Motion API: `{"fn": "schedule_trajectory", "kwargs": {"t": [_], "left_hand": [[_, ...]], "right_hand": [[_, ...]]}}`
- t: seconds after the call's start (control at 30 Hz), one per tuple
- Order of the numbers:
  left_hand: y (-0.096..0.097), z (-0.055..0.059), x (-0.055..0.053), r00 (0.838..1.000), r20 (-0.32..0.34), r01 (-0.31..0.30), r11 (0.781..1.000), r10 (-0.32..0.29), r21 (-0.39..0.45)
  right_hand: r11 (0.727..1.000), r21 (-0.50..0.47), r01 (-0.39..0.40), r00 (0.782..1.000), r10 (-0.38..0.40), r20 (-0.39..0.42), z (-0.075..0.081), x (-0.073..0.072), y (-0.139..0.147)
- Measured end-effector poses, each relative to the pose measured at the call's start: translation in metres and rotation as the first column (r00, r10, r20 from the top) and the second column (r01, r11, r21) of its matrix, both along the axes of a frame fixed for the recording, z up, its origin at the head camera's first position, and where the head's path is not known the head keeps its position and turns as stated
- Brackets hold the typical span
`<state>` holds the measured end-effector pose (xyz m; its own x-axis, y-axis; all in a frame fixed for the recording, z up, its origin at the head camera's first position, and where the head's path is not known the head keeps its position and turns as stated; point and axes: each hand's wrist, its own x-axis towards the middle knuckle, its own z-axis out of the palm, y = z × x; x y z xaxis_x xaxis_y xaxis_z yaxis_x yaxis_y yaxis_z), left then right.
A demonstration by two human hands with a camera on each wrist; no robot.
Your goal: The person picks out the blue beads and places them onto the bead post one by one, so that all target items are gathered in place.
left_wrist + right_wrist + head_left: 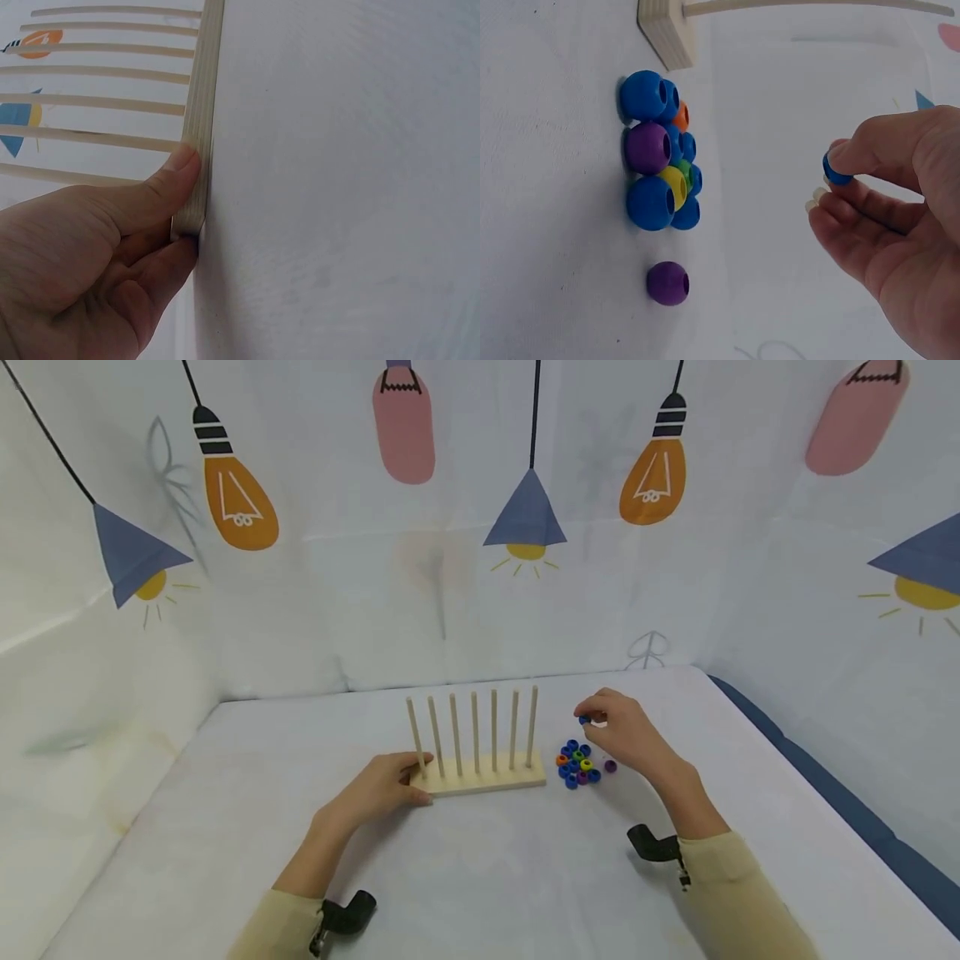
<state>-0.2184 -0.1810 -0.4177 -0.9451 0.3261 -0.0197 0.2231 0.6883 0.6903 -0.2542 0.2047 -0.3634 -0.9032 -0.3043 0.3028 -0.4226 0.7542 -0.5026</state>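
Note:
A wooden peg rack (pixel 487 779) with several upright pegs and no beads on them stands on the table. My left hand (pixel 386 787) grips the left end of its base, and in the left wrist view the thumb (pixel 180 161) presses along the base's front edge. Between thumb and fingertips my right hand (pixel 626 731) pinches a blue bead (pixel 838 171), held up above the table. Below and left of that hand lies a cluster of loose beads (pixel 574 767), mostly blue, with purple, yellow, green and orange ones. One purple bead (pixel 668 283) sits apart from the cluster.
The white-covered table (pixel 480 877) reaches back to a hanging white cloth (pixel 322 602) printed with lamps and bulbs. A black wrist camera (pixel 348 912) sits on the left sleeve and another camera (pixel 652 843) on the right. Dark blue fabric (pixel 817 785) runs beyond the table's right edge.

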Motion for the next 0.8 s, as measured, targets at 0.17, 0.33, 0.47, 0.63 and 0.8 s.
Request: {"fn": "schedule_trajectory", "kwargs": {"t": [0.17, 0.33, 0.47, 0.63, 0.8], "left_hand": [[-0.002, 0.003, -0.002, 1.0, 0.006, -0.005, 1.0, 0.005, -0.008], [-0.002, 0.002, -0.002, 1.0, 0.006, 0.005, 1.0, -0.005, -0.017], [-0.001, 0.003, -0.002, 1.0, -0.001, 0.011, 1.0, -0.011, -0.025], [-0.001, 0.005, -0.004, 1.0, -0.003, 0.016, 0.999, -0.016, -0.029], [-0.002, 0.005, -0.003, 1.0, 0.006, 0.013, 0.999, -0.013, -0.037]], "right_hand": [[0.999, -0.041, -0.025, 0.999, 0.024, -0.03, 0.007, 0.0, -0.011], [0.996, -0.066, -0.056, 0.998, 0.054, -0.031, 0.013, -0.001, -0.019], [0.994, -0.086, -0.071, 0.997, 0.069, -0.025, 0.017, -0.003, -0.023], [0.987, -0.139, -0.084, 0.996, 0.08, -0.038, 0.024, -0.004, -0.026], [0.977, -0.183, -0.111, 0.993, 0.103, -0.05, 0.032, -0.003, -0.029]]}}
